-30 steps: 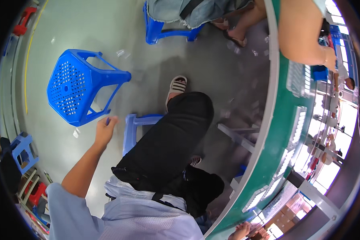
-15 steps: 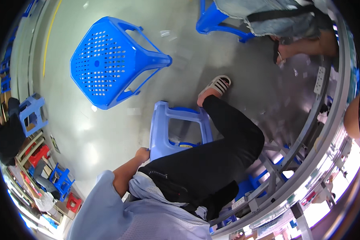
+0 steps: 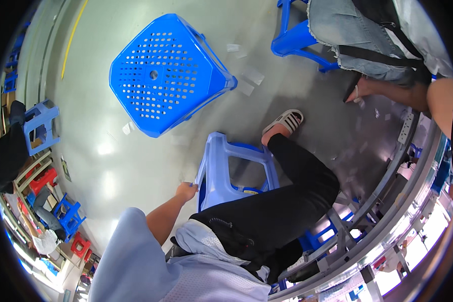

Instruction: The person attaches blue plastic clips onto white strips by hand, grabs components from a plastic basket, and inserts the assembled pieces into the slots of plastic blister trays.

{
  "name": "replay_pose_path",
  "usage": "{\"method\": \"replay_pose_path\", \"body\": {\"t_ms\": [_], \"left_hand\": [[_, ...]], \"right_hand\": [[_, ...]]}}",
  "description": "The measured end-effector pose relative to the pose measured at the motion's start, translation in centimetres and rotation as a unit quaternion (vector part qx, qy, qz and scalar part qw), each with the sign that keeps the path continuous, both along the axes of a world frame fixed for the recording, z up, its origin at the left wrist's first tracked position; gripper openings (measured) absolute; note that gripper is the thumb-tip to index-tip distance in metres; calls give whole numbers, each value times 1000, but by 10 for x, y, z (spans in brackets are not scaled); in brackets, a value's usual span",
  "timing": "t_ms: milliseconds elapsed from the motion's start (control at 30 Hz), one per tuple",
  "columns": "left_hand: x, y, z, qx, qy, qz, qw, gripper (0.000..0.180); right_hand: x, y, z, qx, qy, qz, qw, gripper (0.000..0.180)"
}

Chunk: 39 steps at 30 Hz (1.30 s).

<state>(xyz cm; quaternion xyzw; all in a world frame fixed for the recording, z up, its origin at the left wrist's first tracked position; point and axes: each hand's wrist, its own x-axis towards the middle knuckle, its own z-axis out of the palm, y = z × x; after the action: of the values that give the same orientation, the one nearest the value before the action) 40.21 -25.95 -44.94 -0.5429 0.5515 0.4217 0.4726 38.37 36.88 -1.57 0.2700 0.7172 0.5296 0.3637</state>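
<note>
Holding the edge of the pale blue plastic stool (image 3: 236, 168), the left hand (image 3: 187, 191) has its fingers curled shut on the seat's near corner. The stool stands on the shiny grey floor (image 3: 110, 171), right under the person's black-trousered leg (image 3: 287, 201), whose foot wears a striped sandal (image 3: 287, 121). The right hand cannot be seen, so its grip is unknown. A bright blue plastic stool with holes in its seat (image 3: 166, 73) lies tipped over nearby. The held stool could slide on the smooth floor, or bump the tipped stool, if it is pulled fast. The leg could also catch on it.
</note>
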Motion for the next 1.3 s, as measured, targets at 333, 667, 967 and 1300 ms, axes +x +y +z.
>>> {"method": "replay_pose_path", "body": {"t_ms": [333, 667, 967, 1300], "left_hand": [[-87, -64, 34, -68, 234, 232, 942, 10], [-277, 18, 250, -54, 645, -108, 754, 9], [-255, 207, 369, 252, 740, -343, 520, 9], [-239, 259, 403, 282, 713, -418, 486, 10]], "right_hand": [[2, -54, -59, -194, 638, 51, 744, 29], [-2, -51, -19, -284, 766, -128, 562, 13], [-7, -71, -17, -263, 809, -113, 513, 10], [-4, 26, -25, -181, 758, 66, 623, 9]]}}
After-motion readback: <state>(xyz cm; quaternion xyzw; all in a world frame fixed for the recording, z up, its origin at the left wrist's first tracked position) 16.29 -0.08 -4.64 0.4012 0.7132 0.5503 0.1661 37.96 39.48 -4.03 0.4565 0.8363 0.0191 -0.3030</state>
